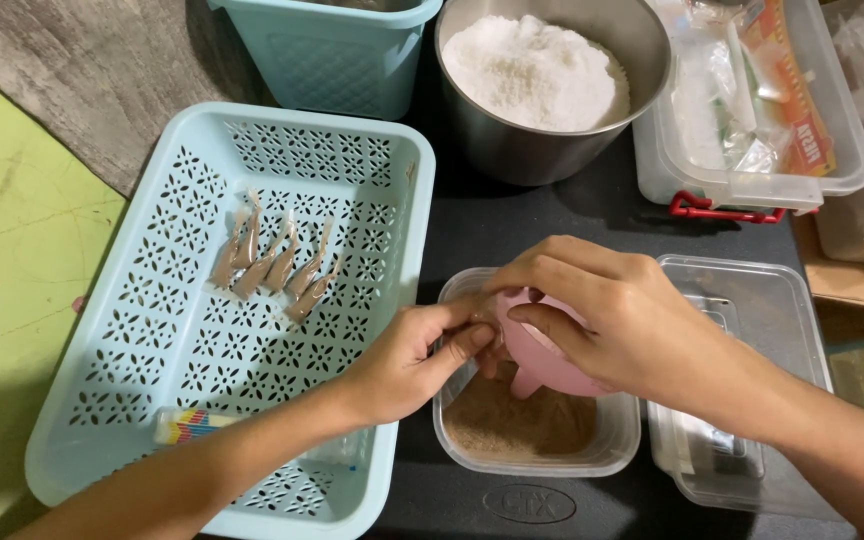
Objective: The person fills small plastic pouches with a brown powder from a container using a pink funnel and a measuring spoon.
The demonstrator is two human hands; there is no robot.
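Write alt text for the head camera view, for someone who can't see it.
Two hands, left hand and right hand, hold a pink funnel over a clear tub of brown powder. Left lies a pale blue perforated tray holding small filled packets; behind, a metal bowl of white powder.

My pink funnel sits over brown powder; the pale blue basket has flower-patterned holes; the steel bowl holds white powder.

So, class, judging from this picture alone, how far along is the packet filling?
Done: about six filled brown packets lie in the blue basket. In hand: the right hand holds a pink funnel over the brown powder tub, while the left hand pinches something at it. Left: plenty of powder remains.
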